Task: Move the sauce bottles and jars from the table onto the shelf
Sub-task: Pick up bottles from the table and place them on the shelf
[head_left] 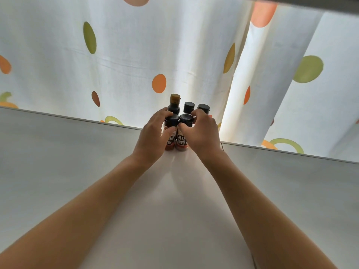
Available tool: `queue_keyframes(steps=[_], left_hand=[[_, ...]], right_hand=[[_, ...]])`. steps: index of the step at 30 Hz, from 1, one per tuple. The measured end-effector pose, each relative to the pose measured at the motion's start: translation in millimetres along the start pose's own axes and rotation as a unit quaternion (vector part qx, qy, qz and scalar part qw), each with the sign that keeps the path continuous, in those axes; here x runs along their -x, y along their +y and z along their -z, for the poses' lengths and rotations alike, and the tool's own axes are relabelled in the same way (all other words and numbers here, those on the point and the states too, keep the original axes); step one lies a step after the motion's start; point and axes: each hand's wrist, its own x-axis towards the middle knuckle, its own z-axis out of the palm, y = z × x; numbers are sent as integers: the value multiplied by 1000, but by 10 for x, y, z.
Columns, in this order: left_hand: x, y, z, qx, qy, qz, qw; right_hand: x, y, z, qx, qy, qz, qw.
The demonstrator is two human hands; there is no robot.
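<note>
Both hands reach forward over a white surface (77,171) to a small cluster of bottles and jars standing upright near its far edge, in front of a white curtain (136,55) printed with orange and green shapes. The left hand (153,136) curls round the front left jar (171,131), thumb across its label and fingers wrapped behind its black cap. The right hand (202,133) grips the front right jar (184,133) in the same way, thumb at the neck just under the black cap and fingers arched over the top. These two jars stand side by side, touching or nearly so, each with reddish contents and a dark label with white characters. Whether they rest on the surface or are lifted just off it cannot be told. Behind them stands a taller dark bottle (174,105) with a tan cap, at the back left. Two more black-capped jars, the middle one (188,107) and the right one (204,108), stand beside it, partly hidden by the right hand's fingers. A dark edge (310,2) crosses the top right corner.
</note>
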Motion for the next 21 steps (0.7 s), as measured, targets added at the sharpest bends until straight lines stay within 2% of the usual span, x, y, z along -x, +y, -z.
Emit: queue_keyframes(steps=[6,13,17,21], left_hand=[[131,-16,-3,-115,-28,-18,993],[153,-51,-30,-202,-35,-67,976],[177,-37,-6,-237,-29,-85,967],[229,119,106,-297,-16,-82,951]], right_hand=[[49,-56,17,25,-6,-17,1000],[61,-155,93,132,-41,26,990],[36,-234,147,204,-62,4,977],[185,-363,178,228,-80,55,969]])
